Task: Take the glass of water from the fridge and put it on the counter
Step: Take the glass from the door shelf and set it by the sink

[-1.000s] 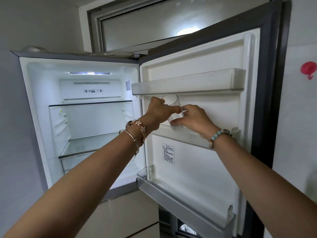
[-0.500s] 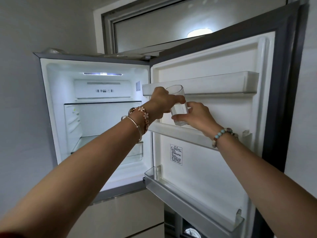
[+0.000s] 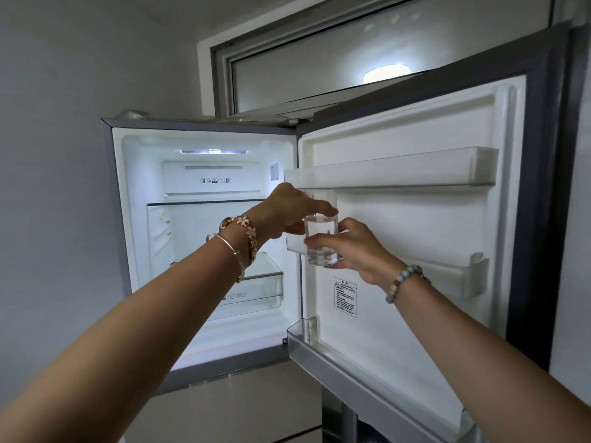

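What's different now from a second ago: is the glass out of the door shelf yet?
The glass of water has been lifted up and out, its base now in front of the middle door shelf rather than in it. Both the left hand and right hand kept their hold. The fridge door stayed open.

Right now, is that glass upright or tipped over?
Upright. The glass stands nearly vertical, its water line level, with the left hand at its rim and the right hand around its base.

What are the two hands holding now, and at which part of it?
Both hold the glass of water. The left hand grips its upper part near the rim; the right hand wraps the lower part, close to the base.
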Demonstrator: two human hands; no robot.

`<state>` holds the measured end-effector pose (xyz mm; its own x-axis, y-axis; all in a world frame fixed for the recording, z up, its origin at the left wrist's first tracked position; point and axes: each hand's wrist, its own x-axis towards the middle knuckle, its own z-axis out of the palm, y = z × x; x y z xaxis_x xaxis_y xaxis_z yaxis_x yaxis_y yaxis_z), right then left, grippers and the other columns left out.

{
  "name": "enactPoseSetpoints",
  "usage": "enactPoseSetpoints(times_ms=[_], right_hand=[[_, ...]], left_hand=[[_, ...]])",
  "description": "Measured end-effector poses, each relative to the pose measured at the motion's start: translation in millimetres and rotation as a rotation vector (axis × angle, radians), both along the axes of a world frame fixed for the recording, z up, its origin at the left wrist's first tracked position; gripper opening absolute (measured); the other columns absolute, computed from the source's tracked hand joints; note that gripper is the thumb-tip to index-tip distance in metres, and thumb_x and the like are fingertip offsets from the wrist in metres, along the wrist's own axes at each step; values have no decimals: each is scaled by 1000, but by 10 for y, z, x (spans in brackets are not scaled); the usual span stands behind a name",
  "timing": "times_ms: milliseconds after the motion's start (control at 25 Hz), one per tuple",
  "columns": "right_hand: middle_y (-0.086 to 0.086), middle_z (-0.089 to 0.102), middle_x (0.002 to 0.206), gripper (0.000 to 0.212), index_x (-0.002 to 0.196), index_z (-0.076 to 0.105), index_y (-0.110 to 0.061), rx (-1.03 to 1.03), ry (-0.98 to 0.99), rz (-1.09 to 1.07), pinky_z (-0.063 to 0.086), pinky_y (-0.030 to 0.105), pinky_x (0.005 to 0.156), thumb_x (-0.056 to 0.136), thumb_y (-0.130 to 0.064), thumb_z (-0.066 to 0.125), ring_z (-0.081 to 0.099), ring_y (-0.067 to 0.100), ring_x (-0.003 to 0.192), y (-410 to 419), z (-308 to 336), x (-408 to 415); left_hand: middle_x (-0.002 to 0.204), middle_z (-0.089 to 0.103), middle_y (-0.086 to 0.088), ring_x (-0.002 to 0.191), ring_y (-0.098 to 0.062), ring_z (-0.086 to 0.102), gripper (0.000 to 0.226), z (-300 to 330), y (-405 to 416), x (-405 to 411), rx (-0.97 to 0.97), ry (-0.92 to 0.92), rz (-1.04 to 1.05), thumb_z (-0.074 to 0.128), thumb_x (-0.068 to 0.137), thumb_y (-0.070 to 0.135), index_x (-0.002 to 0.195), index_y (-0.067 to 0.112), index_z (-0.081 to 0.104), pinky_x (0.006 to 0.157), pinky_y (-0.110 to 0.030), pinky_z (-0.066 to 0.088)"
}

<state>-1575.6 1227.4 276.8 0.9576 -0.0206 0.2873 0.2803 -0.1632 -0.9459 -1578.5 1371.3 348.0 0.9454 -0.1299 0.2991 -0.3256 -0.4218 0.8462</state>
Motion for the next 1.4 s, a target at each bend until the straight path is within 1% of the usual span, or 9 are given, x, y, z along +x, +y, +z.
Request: enactPoseSetpoints(times_ms=[120,280,400,520,760,960,1120,1280,1400], right_hand=[[21,71,113,86,122,52,0,39,74,126,62,49,78,51,-25,94,76,28,90,64,-143,-5],[13,76,98,50,117,66,-2,120,145,332,61,40,81,71,-5,84,75,26,86,106,-213,-22],[19,72,103,47,118,65,3,148,167,417,60,44,84,73,3,79,71,32,93,158,-239,12],[21,71,106,48,120,63,5,132,179,454,61,42,79,75,3,79,71,34,95,326,-284,85],[26,70,109,52,121,62,5,142,163,504,60,47,85,72,1,81,70,35,95,813,-416,302],[18,71,102,43,117,65,3,153,197,597,61,36,70,76,4,77,73,26,85,1196,-563,419],[18,71,102,42,116,66,4,149,191,726,61,42,79,75,3,77,72,30,92,1478,-595,451],[17,72,97,35,110,69,6,103,182,909,62,41,78,76,3,76,72,28,87,1879,-616,322],[17,72,97,38,108,70,5,94,177,1111,60,47,87,73,-3,80,72,32,89,2343,-670,99]], left_hand=[[81,54,-9,69,-21,56,57,-94,130,-15,58,22,-50,90,48,34,89,0,71,74,-32,57],[84,69,-8,67,-16,65,25,-179,305,-81,37,45,-152,87,65,16,85,5,76,70,-25,59],[94,74,-14,72,-15,70,28,-248,468,-69,-32,60,-194,84,68,7,93,0,73,68,-22,58],[106,75,-20,83,-15,72,46,-332,685,2,-94,66,-172,84,68,4,108,-12,65,71,-20,58],[88,77,1,82,-6,71,23,-510,1206,196,-99,66,-172,80,75,9,96,4,75,73,-17,56],[91,77,-6,82,-14,73,25,-682,1541,158,-139,47,-89,79,74,7,98,3,73,71,-20,57],[94,77,-11,85,-22,74,26,-737,1772,-84,-136,7,48,81,72,10,96,2,74,71,-22,56],[102,75,-18,92,-27,73,46,-746,2026,-579,-114,-30,247,83,64,24,100,-3,71,78,-27,60],[93,75,-14,83,-19,73,36,-803,2292,-1090,-111,-54,428,82,71,11,101,-6,70,75,-24,59]])
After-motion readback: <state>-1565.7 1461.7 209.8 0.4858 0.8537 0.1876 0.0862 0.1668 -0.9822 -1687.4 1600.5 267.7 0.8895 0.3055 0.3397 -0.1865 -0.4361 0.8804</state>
